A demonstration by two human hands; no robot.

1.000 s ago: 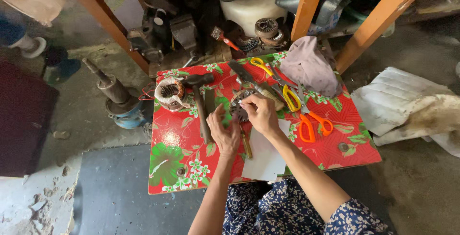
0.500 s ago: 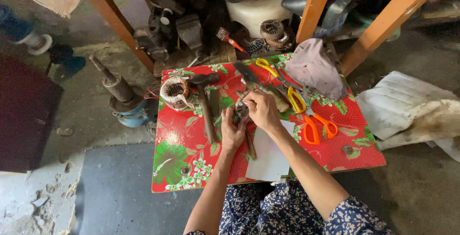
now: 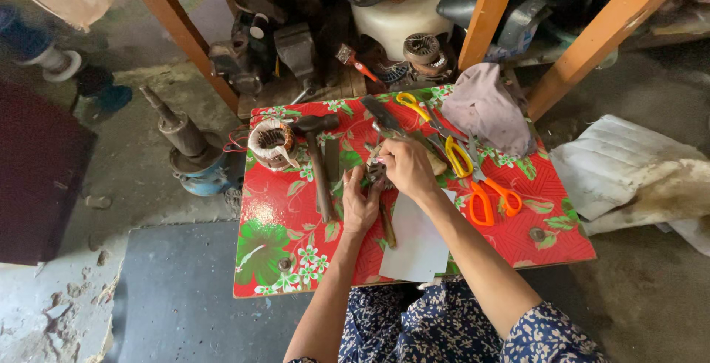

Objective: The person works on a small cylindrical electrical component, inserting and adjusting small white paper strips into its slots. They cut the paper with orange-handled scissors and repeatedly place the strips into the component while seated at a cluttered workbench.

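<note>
Both hands unmoved since earlier | left hand, right hand pinching small metal part | hammer beside

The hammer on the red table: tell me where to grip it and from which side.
Grip the hammer by its handle near the lower end, coming from the left of the picture. The handle lies flat, pointing toward the person; the left hand crowds its other side.

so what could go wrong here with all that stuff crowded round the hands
1. Both hands, left hand and right hand, work a small metal part right beside the hammer; an elbow nudge could knock it off the table.
2. The orange scissors and yellow scissors lie close by the right forearm, so a sweep might catch a blade.
3. The white sheet overhangs the near edge and may slide off.
</note>
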